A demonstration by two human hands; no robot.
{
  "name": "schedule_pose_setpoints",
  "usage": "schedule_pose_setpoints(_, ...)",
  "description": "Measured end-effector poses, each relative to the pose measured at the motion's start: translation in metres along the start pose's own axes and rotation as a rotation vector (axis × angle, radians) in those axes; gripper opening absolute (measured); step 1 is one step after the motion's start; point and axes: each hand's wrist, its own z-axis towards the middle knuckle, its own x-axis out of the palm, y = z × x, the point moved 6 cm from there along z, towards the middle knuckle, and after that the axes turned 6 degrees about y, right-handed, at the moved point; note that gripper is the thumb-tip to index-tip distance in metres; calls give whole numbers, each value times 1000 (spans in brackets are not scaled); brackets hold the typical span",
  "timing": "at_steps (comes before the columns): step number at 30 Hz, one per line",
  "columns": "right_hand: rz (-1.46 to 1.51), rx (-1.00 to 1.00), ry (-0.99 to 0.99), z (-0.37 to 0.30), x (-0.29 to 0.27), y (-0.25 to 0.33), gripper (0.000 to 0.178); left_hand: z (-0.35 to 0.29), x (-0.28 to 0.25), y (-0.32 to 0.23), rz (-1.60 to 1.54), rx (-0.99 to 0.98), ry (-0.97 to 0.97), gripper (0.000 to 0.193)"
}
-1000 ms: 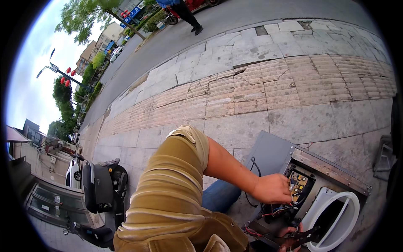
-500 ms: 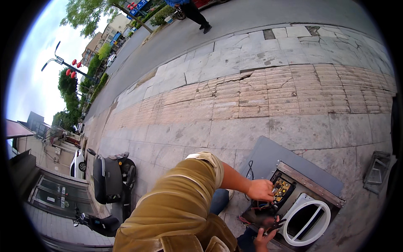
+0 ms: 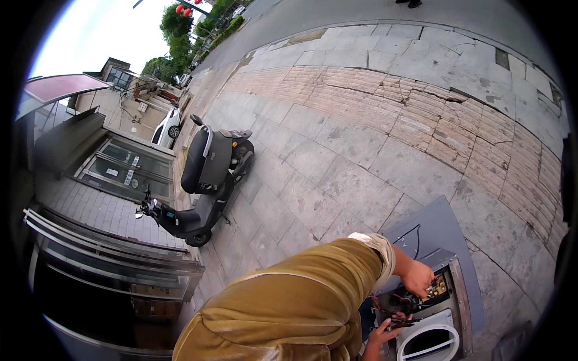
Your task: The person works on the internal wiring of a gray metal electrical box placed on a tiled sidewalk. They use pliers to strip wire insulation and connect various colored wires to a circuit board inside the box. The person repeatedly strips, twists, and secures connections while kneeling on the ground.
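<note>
My left hand [image 3: 417,278], its arm in a mustard-brown sleeve, reaches to the edge of a yellowish circuit board [image 3: 438,287] set in an opened metal appliance housing [image 3: 462,296]. Its fingers are pinched at the board; whatever they grip is hidden. Lower down, my right hand [image 3: 379,332] holds dark pliers [image 3: 401,323] beside the white round ring [image 3: 453,340] with a crossbar. Loose wires [image 3: 377,302] and a dark cavity lie between the two hands. Beneath the housing is a grey flat panel [image 3: 448,225] with a black cable [image 3: 418,233] on it.
A dark scooter [image 3: 208,174] stands on the paved sidewalk [image 3: 313,186] to the left. Behind it are a glass door [image 3: 123,171] and metal frames [image 3: 114,253]. A white car [image 3: 165,129] is farther off. A dark object [image 3: 512,342] lies right of the housing.
My view has turned left, so the scooter and storefront sit farther into the picture and the housing lower right. Both hands stay at the housing. The person on the road is almost out of view.
</note>
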Motion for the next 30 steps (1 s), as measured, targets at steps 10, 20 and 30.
schedule_pose_setpoints(10, -88, 57, -37, 15, -2, 5, 73, 18, -16, 19, -177, -72, 153, 13)
schedule_pose_setpoints(20, -169, 86, 38, 13, -8, -8, 76, 30, 4, 6, -218, -636, 364, 17)
schedule_pose_setpoints(30, 359, 351, 57, 54, -45, 41, 71, -11, 46, -23, -757, -1440, -548, 12)
